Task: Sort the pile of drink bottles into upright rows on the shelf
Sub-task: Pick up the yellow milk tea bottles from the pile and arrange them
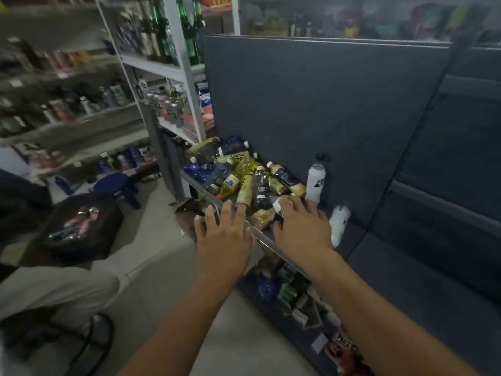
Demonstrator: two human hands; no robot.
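A pile of drink bottles (241, 175) lies jumbled on the dark shelf (260, 237) against a grey back panel: yellow, dark blue and dark soda bottles on their sides. One white bottle (315, 181) stands upright at the pile's right. Another white bottle (339, 223) lies blurred beside my right hand. My right hand (301, 226) reaches over the shelf's front edge with fingers spread, its fingertips at a white-labelled bottle (279, 208). My left hand (225, 232) hovers at the shelf's edge, fingers straight, holding nothing.
A lower shelf (287, 294) holds packets and cans. White racks (168, 69) with green bottles and cans stand at the back left. A blue stool (116, 185) and a seated person's black cap (81, 226) are on the left.
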